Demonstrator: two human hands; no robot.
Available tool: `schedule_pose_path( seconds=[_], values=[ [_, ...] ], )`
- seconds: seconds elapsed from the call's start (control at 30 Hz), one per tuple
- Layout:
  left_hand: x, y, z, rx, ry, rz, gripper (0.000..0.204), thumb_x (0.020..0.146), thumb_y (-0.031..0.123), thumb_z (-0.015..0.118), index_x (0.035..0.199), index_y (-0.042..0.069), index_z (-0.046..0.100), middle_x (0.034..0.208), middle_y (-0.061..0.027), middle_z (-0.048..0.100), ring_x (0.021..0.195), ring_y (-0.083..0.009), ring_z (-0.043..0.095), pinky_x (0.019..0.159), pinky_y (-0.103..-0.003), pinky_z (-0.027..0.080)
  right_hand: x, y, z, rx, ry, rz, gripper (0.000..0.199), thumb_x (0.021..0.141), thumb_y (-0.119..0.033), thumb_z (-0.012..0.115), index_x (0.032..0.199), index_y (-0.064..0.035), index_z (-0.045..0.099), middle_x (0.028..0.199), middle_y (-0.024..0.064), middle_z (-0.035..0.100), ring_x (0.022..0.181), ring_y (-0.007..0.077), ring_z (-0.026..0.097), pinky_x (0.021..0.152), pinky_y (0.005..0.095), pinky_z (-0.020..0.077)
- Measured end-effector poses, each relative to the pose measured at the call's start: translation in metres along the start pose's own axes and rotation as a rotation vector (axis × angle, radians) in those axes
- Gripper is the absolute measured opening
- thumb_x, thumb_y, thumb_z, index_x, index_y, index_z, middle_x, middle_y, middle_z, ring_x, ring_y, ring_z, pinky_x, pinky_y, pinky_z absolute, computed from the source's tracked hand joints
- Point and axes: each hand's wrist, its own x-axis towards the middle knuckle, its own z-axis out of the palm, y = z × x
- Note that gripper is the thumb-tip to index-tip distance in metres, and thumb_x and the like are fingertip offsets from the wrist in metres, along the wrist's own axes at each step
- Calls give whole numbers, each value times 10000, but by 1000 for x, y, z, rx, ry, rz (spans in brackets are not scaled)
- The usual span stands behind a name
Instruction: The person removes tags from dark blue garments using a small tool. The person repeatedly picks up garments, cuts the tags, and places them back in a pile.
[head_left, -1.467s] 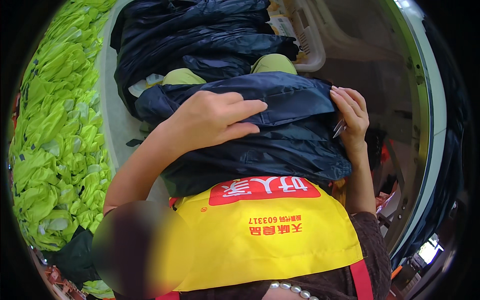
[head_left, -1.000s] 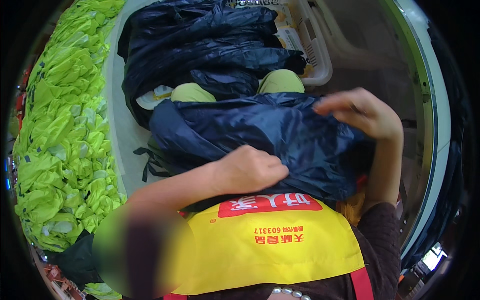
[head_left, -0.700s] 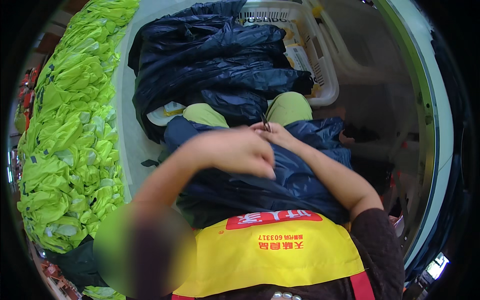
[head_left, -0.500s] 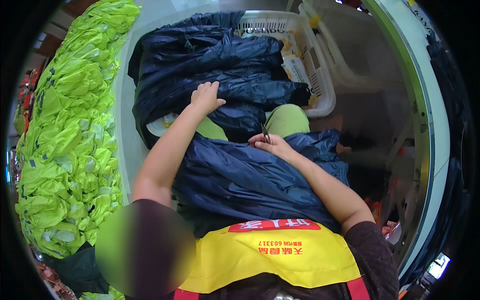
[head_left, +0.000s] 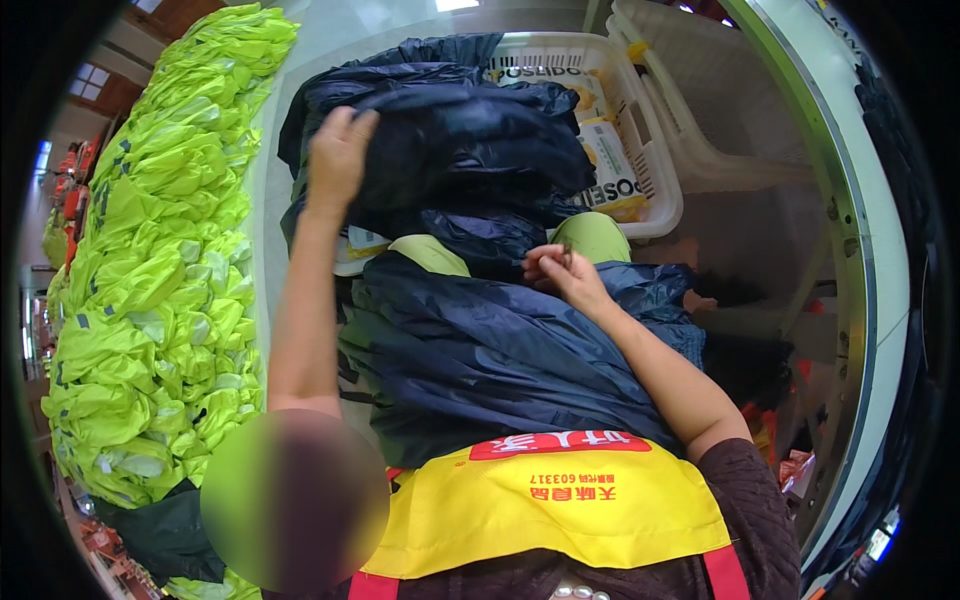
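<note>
The left hand [head_left: 338, 160] reaches far forward onto the heap of dark navy garments [head_left: 450, 140] at the top of the table; its fingers curl over a fold of the topmost piece and grip it, thumb side toward the person. The right hand [head_left: 562, 277] sits nearer, over the navy jacket [head_left: 500, 350] spread across the person's lap and the table edge. Its fingertips are pressed together in a pinch on something small and dark, too small to make out; whether it belongs to the jacket cannot be told.

The jacket lies with its long axis running from the lower left toward the upper right, its far end pointing to the white basket. 2 lime-green patches [head_left: 428, 255] show at that far end, 1 on each side of a dark fold.

The heap is crumpled, so the number of garments in it cannot be counted. 1 white plastic basket [head_left: 655, 190] stands just beside the heap on the right, holding yellow packets. A long pile of neon yellow-green vests [head_left: 150, 270] runs along the left side, well apart from both hands. The person wears a yellow apron [head_left: 560, 510].
</note>
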Motion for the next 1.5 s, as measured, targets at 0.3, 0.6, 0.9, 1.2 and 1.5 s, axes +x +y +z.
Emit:
schedule_pose_path(
  seconds=[0.3,0.6,0.9,1.2,1.5],
  values=[
    [-54,194,-95,-212,-705,473,383,748,137,646,1117,59,576,850,-115,615,698,-243,609,594,-322,499,10,-30,-18,881,-134,306,599,921,-517,393,1165,17,511,1166,218,561,563,73,425,403,147,300],
    [-121,222,-40,-261,-1411,390,355,780,155,537,1134,145,561,756,-96,608,638,-262,617,538,-348,482,-8,-121,50,-326,26,164,679,699,-347,720,1237,-5,487,802,8,538,588,38,409,437,164,268],
    [-121,248,-33,-66,-1436,627,259,817,151,497,1061,100,567,724,-95,585,644,-242,638,511,-341,498,25,-102,45,-461,54,124,641,706,-474,703,1116,-7,548,939,56,588,747,147,534,660,254,421],
    [-117,223,-49,131,-884,481,333,712,153,598,1036,97,549,686,-45,550,615,-171,599,517,-301,486,14,-135,5,312,404,-271,444,758,-97,654,1156,18,495,1037,114,578,917,211,603,795,299,493],
    [-137,69,-50,271,-1007,-494,748,714,273,701,1313,-11,354,1263,-248,442,1192,-386,402,1009,-394,335,-96,-98,-11,-97,193,-164,163,690,6,697,827,-40,622,743,5,604,614,83,551,564,214,438]
  ],
)
